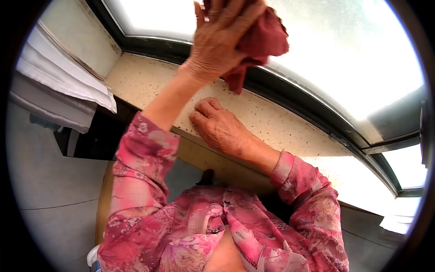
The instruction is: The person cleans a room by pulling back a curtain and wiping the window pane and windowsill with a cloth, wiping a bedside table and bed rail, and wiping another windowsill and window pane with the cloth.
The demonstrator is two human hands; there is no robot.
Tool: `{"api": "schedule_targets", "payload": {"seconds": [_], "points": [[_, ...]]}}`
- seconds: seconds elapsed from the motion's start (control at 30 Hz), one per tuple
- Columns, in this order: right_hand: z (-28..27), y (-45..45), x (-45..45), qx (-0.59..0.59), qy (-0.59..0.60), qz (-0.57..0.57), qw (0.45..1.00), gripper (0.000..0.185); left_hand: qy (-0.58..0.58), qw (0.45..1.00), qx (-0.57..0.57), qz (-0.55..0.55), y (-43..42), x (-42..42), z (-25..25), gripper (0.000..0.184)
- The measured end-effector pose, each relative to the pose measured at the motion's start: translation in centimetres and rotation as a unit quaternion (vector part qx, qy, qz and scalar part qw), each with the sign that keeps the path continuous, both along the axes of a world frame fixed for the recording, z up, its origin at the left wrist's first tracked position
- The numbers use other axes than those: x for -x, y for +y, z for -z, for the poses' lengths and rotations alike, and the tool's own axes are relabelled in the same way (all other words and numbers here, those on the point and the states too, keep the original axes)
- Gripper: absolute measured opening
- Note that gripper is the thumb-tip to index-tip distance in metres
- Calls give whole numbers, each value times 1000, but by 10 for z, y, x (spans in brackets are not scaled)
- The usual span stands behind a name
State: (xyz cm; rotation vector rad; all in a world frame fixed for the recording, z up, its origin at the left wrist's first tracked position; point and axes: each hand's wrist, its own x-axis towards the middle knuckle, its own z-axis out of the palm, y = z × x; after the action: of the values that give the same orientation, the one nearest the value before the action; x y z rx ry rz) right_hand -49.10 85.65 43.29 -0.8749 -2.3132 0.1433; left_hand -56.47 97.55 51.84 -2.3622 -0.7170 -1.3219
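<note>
My left hand [215,45] is raised at the top centre, its fingers over a dark red cloth [265,38] against the window glass [335,50]. A corner of the cloth hangs down over the black window frame. Below it my right hand [219,127] rests on the speckled stone sill [272,122], fingers curled in and nothing visible in them.
White cloth [63,68] and grey cloth [54,102] hang at the left, above a dark box-like object [93,140]. The black window frame [290,95] runs along the back of the sill. White material [401,220] lies at the sill's far right end.
</note>
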Motion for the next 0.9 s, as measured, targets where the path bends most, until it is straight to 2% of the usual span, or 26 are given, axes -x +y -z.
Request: {"api": "schedule_targets", "payload": {"seconds": [0.07,0.1,0.17,0.27,0.37,0.43,0.5,0.57,0.67,0.73,0.77,0.8,0.87,0.9], "points": [[-1,-1,-2,5,10,-3,1000,17,29,999,0,-38,14,31,2,94],[-1,1,0,-3,2,0,1000,16,30,997,44,-62,18,44,0,100],[-2,-1,5,-3,-7,3,1000,15,-3,998,13,-68,17,41,7,99],[-6,0,3,34,-15,8,999,16,-39,999,32,-12,2,2,1,99],[-4,-1,2,36,5,2,999,15,-25,999,20,-40,-6,-7,0,99],[-3,-2,1,1,23,-3,1000,16,-53,997,-54,6,13,11,6,93],[-4,0,0,10,8,4,1000,17,-36,997,-21,-57,37,49,12,103],[-4,-2,2,31,-13,15,999,18,-50,997,-13,-53,29,34,12,95],[-1,2,0,31,-14,14,999,20,-36,999,5,11,0,-17,0,92],[12,5,6,-18,82,-4,996,21,-37,998,16,50,-26,-50,-9,89],[11,3,3,-20,85,4,996,21,-45,995,25,82,-30,-59,-12,88],[7,1,-1,-7,84,-8,996,23,-15,999,41,31,-36,-56,-17,86],[2,-2,-4,7,85,-20,996,26,-14,999,27,25,-27,-39,-13,89],[-1,0,-3,36,12,-20,999,27,-18,999,29,26,-19,-28,-12,90]]}}
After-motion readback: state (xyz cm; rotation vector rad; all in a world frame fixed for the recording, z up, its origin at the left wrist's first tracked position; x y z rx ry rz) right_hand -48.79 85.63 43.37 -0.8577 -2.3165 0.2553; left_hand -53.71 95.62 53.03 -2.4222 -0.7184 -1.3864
